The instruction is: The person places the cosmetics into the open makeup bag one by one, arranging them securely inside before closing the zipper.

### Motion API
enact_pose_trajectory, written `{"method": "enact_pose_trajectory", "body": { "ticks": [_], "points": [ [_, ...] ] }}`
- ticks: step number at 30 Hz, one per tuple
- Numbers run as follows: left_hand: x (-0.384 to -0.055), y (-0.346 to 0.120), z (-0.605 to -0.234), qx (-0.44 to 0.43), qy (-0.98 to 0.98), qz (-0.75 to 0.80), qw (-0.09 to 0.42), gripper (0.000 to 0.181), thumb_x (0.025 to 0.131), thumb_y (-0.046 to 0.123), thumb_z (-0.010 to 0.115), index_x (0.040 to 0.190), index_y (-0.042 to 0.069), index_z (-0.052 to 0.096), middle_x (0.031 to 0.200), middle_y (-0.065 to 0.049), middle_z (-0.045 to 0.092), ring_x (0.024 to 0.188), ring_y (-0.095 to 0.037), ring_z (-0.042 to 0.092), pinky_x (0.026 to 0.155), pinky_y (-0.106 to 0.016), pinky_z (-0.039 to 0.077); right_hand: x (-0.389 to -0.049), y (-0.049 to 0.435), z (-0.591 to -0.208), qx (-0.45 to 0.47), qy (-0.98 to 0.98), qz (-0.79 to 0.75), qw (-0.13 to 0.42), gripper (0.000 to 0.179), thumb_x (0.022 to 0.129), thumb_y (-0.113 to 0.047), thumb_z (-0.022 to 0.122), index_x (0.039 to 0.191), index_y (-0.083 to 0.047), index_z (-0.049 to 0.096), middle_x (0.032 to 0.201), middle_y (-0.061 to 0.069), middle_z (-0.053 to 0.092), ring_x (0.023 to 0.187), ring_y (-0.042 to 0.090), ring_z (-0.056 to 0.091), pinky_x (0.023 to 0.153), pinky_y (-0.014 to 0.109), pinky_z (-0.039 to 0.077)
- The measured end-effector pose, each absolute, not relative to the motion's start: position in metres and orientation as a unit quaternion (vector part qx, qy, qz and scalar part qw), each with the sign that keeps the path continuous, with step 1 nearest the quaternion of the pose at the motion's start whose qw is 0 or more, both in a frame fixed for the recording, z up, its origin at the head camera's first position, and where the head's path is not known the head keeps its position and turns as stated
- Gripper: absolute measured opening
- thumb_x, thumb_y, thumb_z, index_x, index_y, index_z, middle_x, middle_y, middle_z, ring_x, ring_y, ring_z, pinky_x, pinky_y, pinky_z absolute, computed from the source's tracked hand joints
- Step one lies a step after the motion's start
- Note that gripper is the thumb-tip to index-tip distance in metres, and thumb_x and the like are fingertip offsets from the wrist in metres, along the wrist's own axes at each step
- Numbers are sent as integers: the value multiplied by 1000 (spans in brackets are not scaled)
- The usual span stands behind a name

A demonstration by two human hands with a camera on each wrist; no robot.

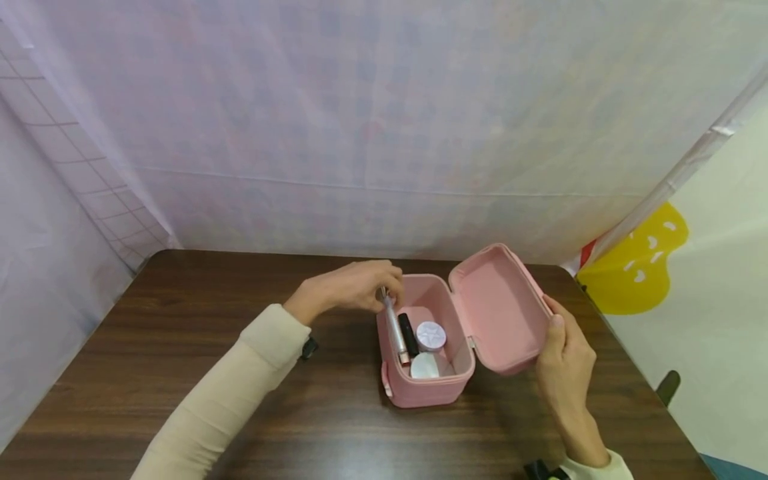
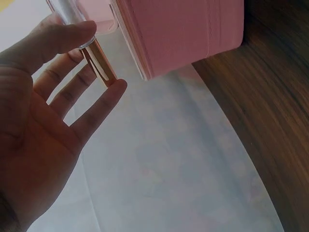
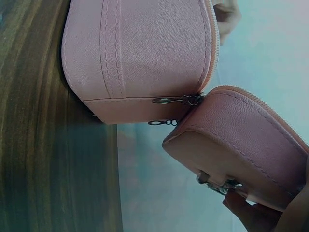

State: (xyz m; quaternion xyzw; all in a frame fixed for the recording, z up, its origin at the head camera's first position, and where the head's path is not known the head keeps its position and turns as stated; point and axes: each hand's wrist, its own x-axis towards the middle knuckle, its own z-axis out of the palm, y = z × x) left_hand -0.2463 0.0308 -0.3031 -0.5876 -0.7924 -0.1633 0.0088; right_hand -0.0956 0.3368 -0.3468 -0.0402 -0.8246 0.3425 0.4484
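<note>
My left hand (image 1: 365, 285) is over the left rim of an open pink cosmetic case (image 1: 429, 393). It pinches a slim silver tube (image 1: 393, 327), which slants down into the case in the head view. In the left wrist view, a gold-coloured end (image 2: 100, 65) of the tube sticks out past the thumb, near the other fingers. Inside the case are a black tube (image 1: 409, 335), a round lilac container (image 1: 431, 336) with a star on top and a white round container (image 1: 425, 366). My right hand (image 1: 567, 353) grips the outer edge of the case's lid (image 1: 498, 310), thumb on its rim.
The case stands on a dark wooden table (image 1: 198, 320). Pale curtains (image 1: 360, 133) hang along the table's far edge and left side. Metal zip pulls (image 3: 176, 100) hang by the hinge. A yellow shape (image 1: 642, 273) shows on the sheet at right.
</note>
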Motion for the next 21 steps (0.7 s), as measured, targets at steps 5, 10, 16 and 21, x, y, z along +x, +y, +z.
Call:
{"method": "enact_pose_trajectory", "body": {
  "ticks": [5,10,16,21],
  "points": [
    [-250,42,-306,-590,-791,-161,-1,23,73,2,70,86,20,70,92,2,57,88,-13,50,75,-27,43,-96,337,-347,-43,-825,342,447,33,101,-17,42,123,-8,65,118,14,64,103,-2,53,85,11,36],
    [-248,55,-310,-576,-804,-141,-33,24,72,4,70,86,23,69,93,2,58,90,-11,49,70,-26,43,-94,336,-347,-49,-826,341,447,33,101,-18,42,123,-8,65,118,14,64,103,-2,53,84,11,36],
    [-244,68,-314,-567,-815,-111,-45,25,73,3,71,88,23,70,95,3,58,92,-9,47,67,-25,43,-93,337,-347,-49,-826,340,447,33,101,-18,42,123,-8,65,118,15,64,103,-2,53,84,11,36],
    [-244,77,-319,-566,-818,-86,-49,26,74,0,70,89,21,71,93,2,58,88,-10,49,63,-25,42,-92,338,-347,-57,-828,338,445,33,101,-19,43,123,-10,65,118,14,64,102,0,54,83,11,36]
  ]
}}
